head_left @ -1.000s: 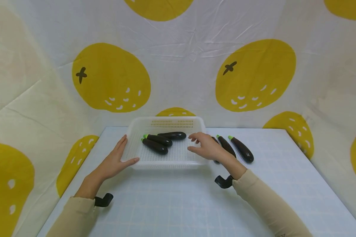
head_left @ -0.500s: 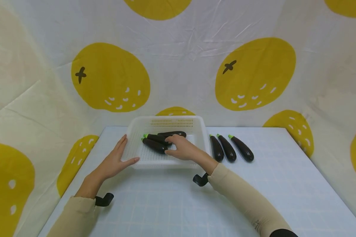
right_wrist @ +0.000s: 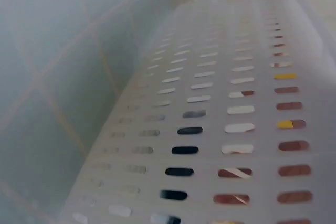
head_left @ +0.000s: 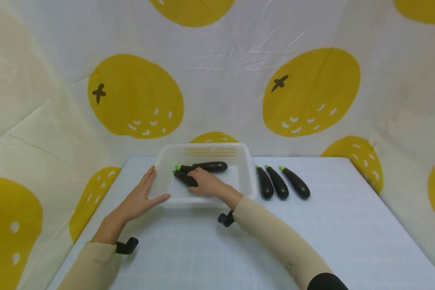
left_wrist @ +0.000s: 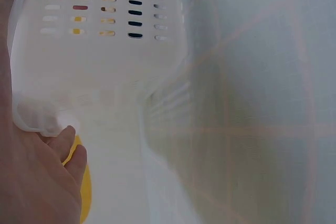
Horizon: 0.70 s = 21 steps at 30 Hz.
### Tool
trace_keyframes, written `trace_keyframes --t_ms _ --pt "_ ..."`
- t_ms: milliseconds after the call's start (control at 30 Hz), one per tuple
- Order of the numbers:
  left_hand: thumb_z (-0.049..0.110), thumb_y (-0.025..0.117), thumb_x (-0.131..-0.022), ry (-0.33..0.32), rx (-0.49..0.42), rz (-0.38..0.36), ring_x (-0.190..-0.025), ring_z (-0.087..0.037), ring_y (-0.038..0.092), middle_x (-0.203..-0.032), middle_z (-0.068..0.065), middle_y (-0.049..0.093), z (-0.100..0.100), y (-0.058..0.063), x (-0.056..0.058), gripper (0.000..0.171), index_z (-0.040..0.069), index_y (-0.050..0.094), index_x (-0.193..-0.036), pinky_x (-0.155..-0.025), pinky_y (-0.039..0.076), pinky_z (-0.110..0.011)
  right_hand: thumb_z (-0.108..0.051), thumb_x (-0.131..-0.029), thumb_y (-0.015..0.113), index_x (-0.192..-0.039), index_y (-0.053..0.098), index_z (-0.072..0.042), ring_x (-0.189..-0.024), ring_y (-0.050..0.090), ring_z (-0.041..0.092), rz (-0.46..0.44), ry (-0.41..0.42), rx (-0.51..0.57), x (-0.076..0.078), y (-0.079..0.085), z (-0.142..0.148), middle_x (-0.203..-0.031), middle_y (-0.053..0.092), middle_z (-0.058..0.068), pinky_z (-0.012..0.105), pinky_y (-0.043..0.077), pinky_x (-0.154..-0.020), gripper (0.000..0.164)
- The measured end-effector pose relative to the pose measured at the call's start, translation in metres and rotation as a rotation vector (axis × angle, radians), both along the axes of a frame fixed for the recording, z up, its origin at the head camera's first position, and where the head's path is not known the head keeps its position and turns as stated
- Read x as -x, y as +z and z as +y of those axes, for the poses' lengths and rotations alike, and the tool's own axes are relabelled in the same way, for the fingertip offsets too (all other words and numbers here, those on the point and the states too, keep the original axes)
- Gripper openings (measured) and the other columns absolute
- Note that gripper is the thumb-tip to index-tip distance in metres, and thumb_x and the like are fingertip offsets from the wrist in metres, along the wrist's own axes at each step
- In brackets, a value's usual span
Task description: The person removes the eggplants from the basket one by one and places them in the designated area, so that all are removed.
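A white perforated plastic basket (head_left: 159, 177) stands near the table's back edge, holding three eggplants. My left hand (head_left: 135, 201) rests spread against its front left corner, fingers straight along the left side and thumb on the front rim. In the left wrist view, fingertips (left_wrist: 76, 163) show just below the rim. Inside the basket, my right hand (head_left: 206, 184) grips the front eggplant (head_left: 183, 177) near its rounded end, hiding that end. Directly behind it is a second eggplant (head_left: 185, 168), partly covered by the fingers. The third eggplant (head_left: 212, 166) lies farther back.
Right of the basket, three more eggplants lie side by side on the table: a near one (head_left: 264, 183), a middle one (head_left: 277, 183) and an outer one (head_left: 296, 183). A white cloth printed with yellow fruit (head_left: 135, 94) hangs behind the blue checked table (head_left: 188, 249).
My right hand has moved left across the basket and closed on the front eggplant's rounded end. The left hand stays at the basket's corner.
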<state>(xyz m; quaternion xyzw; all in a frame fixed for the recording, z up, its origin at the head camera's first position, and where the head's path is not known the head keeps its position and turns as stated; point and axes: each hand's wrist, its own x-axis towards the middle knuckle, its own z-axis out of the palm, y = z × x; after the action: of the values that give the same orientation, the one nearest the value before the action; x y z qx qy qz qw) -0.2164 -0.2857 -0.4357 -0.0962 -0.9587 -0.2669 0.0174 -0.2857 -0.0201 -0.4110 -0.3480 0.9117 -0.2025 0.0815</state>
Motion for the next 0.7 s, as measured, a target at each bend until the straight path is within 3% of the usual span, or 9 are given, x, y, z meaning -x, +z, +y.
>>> trace_keyframes --t_ms 167,400,533,700 --pt "0.068 0.063 -0.091 -0.005 0.008 0.012 -0.153 -0.047 0.016 -0.172 -0.013 -0.001 -0.001 0.002 0.001 0.113 0.008 0.002 -0.165 -0.115 0.023 -0.071 -0.029 -0.102 0.064 -0.153 0.046 -0.008 -0.141 0.048 0.027 0.011 0.003 -0.074 0.005 -0.002 -0.012 -0.154 0.048 0.013 0.041 0.039 -0.116 0.058" --pt "0.068 0.064 -0.09 -0.005 -0.007 0.012 -0.153 -0.045 0.015 -0.172 -0.011 -0.002 -0.001 0.0 0.004 0.114 0.01 0.002 -0.165 -0.115 0.023 -0.071 -0.032 -0.102 0.062 -0.153 0.048 -0.009 -0.138 0.051 0.029 0.032 -0.037 -0.157 0.005 -0.002 -0.016 -0.152 0.05 0.013 0.046 0.045 -0.111 0.057" --pt "0.068 0.064 -0.09 -0.01 -0.008 0.001 -0.154 -0.045 0.014 -0.172 -0.011 -0.002 -0.001 -0.001 0.003 0.114 0.01 0.001 -0.165 -0.115 0.022 -0.071 -0.032 -0.1 0.064 -0.142 0.057 -0.007 -0.124 0.059 0.024 0.006 -0.079 -0.194 0.004 -0.005 -0.015 -0.14 0.059 0.011 0.046 0.052 -0.101 0.049" --pt "0.068 0.064 -0.09 -0.013 -0.004 0.007 -0.154 -0.045 0.013 -0.172 -0.011 -0.002 -0.002 -0.001 0.003 0.114 0.009 0.001 -0.165 -0.116 0.021 -0.071 -0.022 -0.098 0.068 -0.123 0.064 -0.004 -0.102 0.059 0.02 -0.036 -0.111 -0.185 0.004 -0.005 -0.016 -0.121 0.067 0.011 0.042 0.053 -0.095 0.031"
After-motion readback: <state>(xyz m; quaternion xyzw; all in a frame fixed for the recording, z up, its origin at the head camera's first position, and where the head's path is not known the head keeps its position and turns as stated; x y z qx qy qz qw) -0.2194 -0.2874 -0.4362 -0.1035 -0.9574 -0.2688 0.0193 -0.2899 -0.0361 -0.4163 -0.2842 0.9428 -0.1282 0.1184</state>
